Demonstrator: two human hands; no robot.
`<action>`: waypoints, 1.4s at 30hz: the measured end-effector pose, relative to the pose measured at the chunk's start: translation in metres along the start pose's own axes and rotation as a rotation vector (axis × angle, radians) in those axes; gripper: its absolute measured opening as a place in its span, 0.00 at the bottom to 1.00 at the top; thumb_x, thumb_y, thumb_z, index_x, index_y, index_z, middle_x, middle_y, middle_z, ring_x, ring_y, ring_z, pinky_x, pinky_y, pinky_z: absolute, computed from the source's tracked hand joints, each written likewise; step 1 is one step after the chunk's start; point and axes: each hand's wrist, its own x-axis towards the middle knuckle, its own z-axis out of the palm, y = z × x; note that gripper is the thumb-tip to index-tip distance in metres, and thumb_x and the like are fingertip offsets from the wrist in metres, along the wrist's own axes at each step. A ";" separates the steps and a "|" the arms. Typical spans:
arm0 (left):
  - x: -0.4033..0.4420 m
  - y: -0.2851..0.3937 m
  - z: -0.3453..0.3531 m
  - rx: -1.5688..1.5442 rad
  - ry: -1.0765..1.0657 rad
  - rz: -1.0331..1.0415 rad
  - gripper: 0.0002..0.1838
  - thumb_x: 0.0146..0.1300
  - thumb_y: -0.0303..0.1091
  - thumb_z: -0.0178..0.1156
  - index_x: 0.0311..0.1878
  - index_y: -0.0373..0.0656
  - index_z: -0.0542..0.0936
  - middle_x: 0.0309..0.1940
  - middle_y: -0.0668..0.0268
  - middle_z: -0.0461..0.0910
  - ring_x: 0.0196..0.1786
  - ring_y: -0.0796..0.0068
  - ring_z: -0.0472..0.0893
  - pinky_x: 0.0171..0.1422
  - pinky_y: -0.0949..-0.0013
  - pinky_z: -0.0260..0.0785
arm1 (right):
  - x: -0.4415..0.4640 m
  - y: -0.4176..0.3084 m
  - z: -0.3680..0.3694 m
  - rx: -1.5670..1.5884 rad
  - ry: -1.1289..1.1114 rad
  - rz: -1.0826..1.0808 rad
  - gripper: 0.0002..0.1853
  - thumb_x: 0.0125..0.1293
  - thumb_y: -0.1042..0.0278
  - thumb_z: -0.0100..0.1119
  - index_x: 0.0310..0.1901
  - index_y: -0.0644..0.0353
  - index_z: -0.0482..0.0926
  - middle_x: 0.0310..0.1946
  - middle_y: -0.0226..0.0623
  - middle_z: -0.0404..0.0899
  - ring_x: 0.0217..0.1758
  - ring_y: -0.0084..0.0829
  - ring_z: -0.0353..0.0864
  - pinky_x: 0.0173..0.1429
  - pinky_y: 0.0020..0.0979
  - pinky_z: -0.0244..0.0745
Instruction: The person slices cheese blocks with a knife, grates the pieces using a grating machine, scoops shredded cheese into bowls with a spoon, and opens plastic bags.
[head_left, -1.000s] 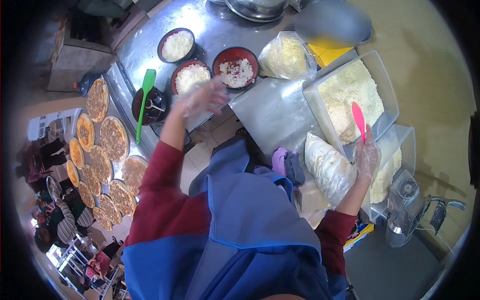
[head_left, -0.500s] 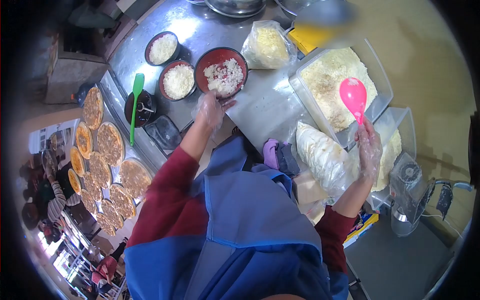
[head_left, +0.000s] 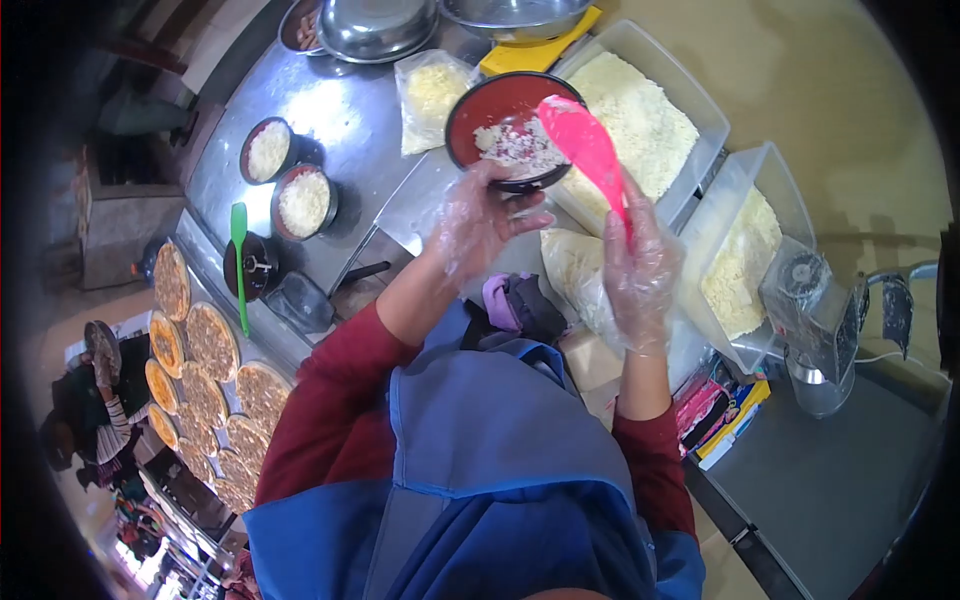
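the left hand (head_left: pixel 492 222), in a clear plastic glove, grasps the near rim of the red bowl (head_left: pixel 500 95) (its other fingers stretch out below the rim). the bowl is in front of the person, tilted so its inside shows, with white crumbs (head_left: pixel 520 148) lying in the near part. the right hand (head_left: pixel 640 270), gloved too, has its fingers closed around the handle of the pink spatula (head_left: pixel 585 145). the blade, smeared with white at the tip, points up and left across the bowl's right edge (whether it touches, i cannot tell).

beyond the spatula is a clear tub (head_left: pixel 716 122) of pale crumbs, with a second tub (head_left: pixel 795 195) of the same just beside it. a clear bag (head_left: pixel 430 95) of yellowish shreds lies past the bowl, near a yellow box (head_left: pixel 530 57). below the bowl sits a purple cloth (head_left: pixel 500 300).

on the left of the steel table (head_left: pixel 350 130), two more bowls (head_left: pixel 331 215) hold white shreds, and a green spatula (head_left: pixel 240 250) lies across a dark pot (head_left: pixel 262 290). topped flatbreads (head_left: pixel 212 342) fill the far left (some brown, some orange).
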 end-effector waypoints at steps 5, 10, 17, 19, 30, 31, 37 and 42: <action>0.015 -0.032 0.018 0.066 -0.022 -0.141 0.15 0.64 0.40 0.52 0.47 0.40 0.73 0.39 0.62 0.78 0.40 0.68 0.79 0.47 0.54 0.79 | 0.006 0.007 -0.001 -0.044 0.100 -0.103 0.20 0.65 0.75 0.56 0.59 0.54 0.76 0.46 0.49 0.82 0.38 0.40 0.85 0.43 0.34 0.76; 0.007 -0.031 0.002 0.144 0.076 0.017 0.19 0.66 0.44 0.53 0.52 0.40 0.71 0.43 0.61 0.78 0.41 0.68 0.79 0.49 0.54 0.77 | 0.024 0.040 -0.038 -0.321 0.118 0.149 0.18 0.65 0.70 0.55 0.57 0.49 0.79 0.30 0.44 0.82 0.30 0.42 0.82 0.35 0.36 0.76; -0.008 -0.002 -0.020 0.309 0.226 0.354 0.27 0.66 0.47 0.57 0.60 0.37 0.70 0.50 0.60 0.76 0.42 0.66 0.77 0.47 0.57 0.77 | 0.037 0.137 0.013 -1.126 -0.266 0.029 0.10 0.66 0.64 0.51 0.39 0.56 0.82 0.20 0.39 0.78 0.24 0.36 0.81 0.27 0.37 0.72; -0.014 0.005 -0.026 0.326 0.227 0.433 0.27 0.65 0.48 0.57 0.59 0.36 0.71 0.48 0.60 0.77 0.41 0.66 0.78 0.45 0.60 0.77 | 0.032 0.149 0.027 -1.124 -0.178 -0.100 0.10 0.65 0.64 0.51 0.33 0.56 0.81 0.22 0.38 0.79 0.24 0.35 0.81 0.28 0.38 0.73; -0.014 0.018 -0.037 0.530 0.363 0.511 0.27 0.67 0.50 0.56 0.56 0.35 0.70 0.48 0.57 0.77 0.40 0.68 0.79 0.45 0.61 0.77 | 0.051 0.173 0.051 -0.516 -0.825 0.364 0.21 0.62 0.54 0.56 0.52 0.57 0.81 0.49 0.44 0.81 0.53 0.38 0.80 0.57 0.33 0.72; -0.011 0.016 -0.038 0.604 0.351 0.525 0.27 0.67 0.49 0.55 0.58 0.35 0.68 0.48 0.57 0.77 0.40 0.69 0.80 0.43 0.64 0.77 | 0.053 0.177 0.055 -0.505 -0.927 0.355 0.23 0.62 0.53 0.57 0.54 0.58 0.80 0.53 0.44 0.80 0.55 0.36 0.79 0.59 0.31 0.71; 0.013 0.006 -0.032 0.832 0.264 0.440 0.43 0.67 0.48 0.56 0.73 0.44 0.41 0.54 0.56 0.72 0.39 0.73 0.79 0.35 0.72 0.76 | 0.043 0.174 0.031 -0.176 -0.672 0.598 0.24 0.64 0.52 0.56 0.55 0.60 0.79 0.52 0.41 0.81 0.54 0.32 0.79 0.59 0.30 0.70; 0.035 -0.007 -0.016 0.891 0.204 0.454 0.43 0.67 0.49 0.56 0.72 0.43 0.42 0.48 0.58 0.76 0.32 0.77 0.77 0.32 0.73 0.74 | 0.039 0.165 -0.001 -0.015 -0.439 0.596 0.23 0.66 0.54 0.55 0.57 0.60 0.78 0.48 0.42 0.83 0.51 0.33 0.80 0.56 0.31 0.71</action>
